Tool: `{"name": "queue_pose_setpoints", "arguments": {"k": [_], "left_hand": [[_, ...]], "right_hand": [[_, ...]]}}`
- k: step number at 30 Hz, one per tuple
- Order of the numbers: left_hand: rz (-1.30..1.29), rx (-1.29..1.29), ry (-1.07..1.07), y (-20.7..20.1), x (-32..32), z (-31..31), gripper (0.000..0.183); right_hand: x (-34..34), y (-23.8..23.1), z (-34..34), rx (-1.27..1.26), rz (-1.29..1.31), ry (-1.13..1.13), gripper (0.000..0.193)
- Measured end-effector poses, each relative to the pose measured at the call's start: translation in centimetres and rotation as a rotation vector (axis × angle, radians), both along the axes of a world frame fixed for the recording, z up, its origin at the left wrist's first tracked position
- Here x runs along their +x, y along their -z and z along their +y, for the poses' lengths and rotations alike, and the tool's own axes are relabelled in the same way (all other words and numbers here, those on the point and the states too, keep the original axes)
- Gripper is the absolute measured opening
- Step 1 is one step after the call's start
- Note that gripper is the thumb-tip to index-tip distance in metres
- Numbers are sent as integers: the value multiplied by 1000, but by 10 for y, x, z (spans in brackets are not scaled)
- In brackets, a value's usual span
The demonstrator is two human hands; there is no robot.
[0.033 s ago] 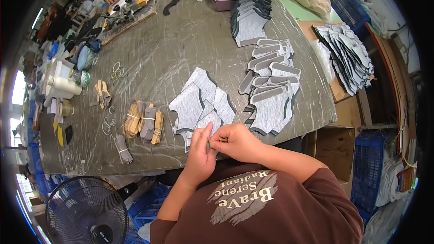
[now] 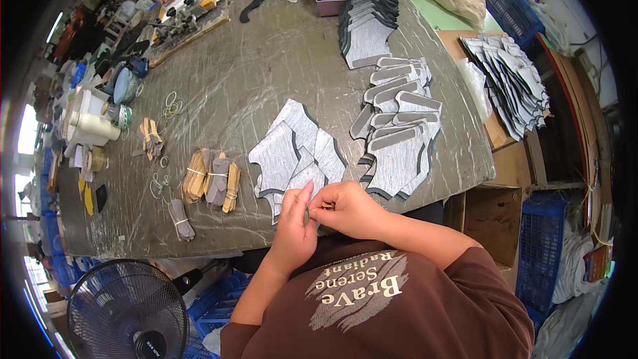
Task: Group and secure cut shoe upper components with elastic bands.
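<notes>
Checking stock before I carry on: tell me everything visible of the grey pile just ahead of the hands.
The grey pile is a loose spread of overlapping cut pieces, light grey, finely streaked, fabric-like, with dark edges and curved outlines. It lies on the tabletop. The left hand and right hand hide part of its near edge; contact is unclear.

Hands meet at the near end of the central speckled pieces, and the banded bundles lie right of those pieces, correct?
No: the head view shows the banded bundles left of the central speckled pieces. The left hand and right hand meet at their near end.
</notes>
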State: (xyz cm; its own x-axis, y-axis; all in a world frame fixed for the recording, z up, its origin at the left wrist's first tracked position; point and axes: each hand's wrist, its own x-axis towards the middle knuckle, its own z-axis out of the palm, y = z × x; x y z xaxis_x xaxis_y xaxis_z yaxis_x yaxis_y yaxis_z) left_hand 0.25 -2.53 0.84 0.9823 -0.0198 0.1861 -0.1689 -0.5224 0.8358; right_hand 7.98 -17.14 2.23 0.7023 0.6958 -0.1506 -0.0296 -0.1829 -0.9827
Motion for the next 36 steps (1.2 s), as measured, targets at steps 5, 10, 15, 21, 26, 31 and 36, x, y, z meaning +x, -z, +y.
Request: {"name": "queue_pose_setpoints", "arguments": {"k": [5, 10, 15, 21, 26, 31, 36], "left_hand": [[37, -165, 56, 6, 0, 2, 52], [308, -1307, 60, 2, -3, -2, 37], [311, -1297, -49, 4, -3, -3, 24], [274, -1159, -102, 10, -4, -5, 19], [115, -586, -262, 1, 2, 5, 16], [-184, 40, 80, -16, 3, 18, 28], [-167, -50, -115, 0, -8, 26, 15]], "right_hand": [[-1, 1, 0, 30, -8, 32, 12], [-3, 11, 1, 416, 451, 11, 8], [-4, 17, 0, 401, 448, -40, 6], [-2, 13, -2, 374, 503, -48, 9], [-1, 24, -4, 424, 569, -3, 13], [-3, 33, -3, 223, 249, -99, 12], [7, 21, 8, 629, 755, 205, 11]]}}
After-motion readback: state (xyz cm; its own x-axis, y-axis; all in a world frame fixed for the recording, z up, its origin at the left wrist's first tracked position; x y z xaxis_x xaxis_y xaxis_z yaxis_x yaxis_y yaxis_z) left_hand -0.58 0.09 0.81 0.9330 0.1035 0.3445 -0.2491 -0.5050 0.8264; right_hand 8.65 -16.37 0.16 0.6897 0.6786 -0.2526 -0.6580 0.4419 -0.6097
